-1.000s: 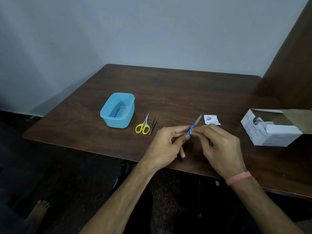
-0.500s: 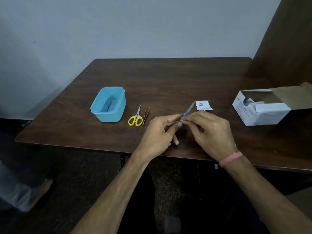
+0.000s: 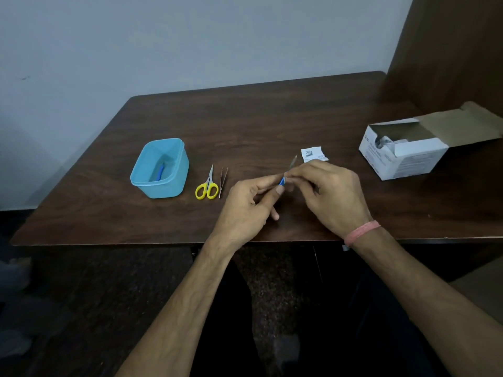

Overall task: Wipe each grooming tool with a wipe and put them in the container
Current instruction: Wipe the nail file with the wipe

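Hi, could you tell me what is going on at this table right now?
A person is cleaning grooming tools. The left hand pinches the blue handle of a small metal file, and the right hand grips its blade, apparently wiping; the wipe itself is hidden. One blue tool already lies in the blue container. The yellow scissors and tweezers wait on the table.

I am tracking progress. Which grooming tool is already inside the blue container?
The small blue-handled tool lies in the blue container; the scissors and tweezers lie outside.
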Demonstrator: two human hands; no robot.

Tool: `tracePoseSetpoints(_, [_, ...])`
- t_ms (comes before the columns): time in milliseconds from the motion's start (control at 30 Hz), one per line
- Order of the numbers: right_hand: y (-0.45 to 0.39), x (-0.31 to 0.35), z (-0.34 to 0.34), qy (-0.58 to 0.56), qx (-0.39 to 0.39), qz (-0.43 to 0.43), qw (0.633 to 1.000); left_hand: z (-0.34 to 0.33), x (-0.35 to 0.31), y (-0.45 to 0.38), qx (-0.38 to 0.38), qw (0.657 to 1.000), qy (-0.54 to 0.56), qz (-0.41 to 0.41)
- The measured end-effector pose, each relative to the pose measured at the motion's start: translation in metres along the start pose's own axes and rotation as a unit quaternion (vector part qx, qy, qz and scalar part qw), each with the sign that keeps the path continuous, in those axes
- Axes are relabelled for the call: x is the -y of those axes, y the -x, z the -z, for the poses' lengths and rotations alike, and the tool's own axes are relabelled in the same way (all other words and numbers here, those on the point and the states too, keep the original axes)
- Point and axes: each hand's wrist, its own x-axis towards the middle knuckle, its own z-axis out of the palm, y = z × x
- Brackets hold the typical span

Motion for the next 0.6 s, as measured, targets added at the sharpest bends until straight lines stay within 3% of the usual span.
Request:
tracePoseSetpoints(467, [0.0013,0.0021,0.0011,-0.012,0.023,0.012,1.0,-0.0049,0.0037,-0.0017,-0.081,0.996,0.044,0.007])
tracePoseSetpoints(600, [0.0019,0.0005,0.0006,-0.024,0.038,0.015,0.999,-0.0025,0.0042,-0.0019,-0.055,0.997,0.047,0.017])
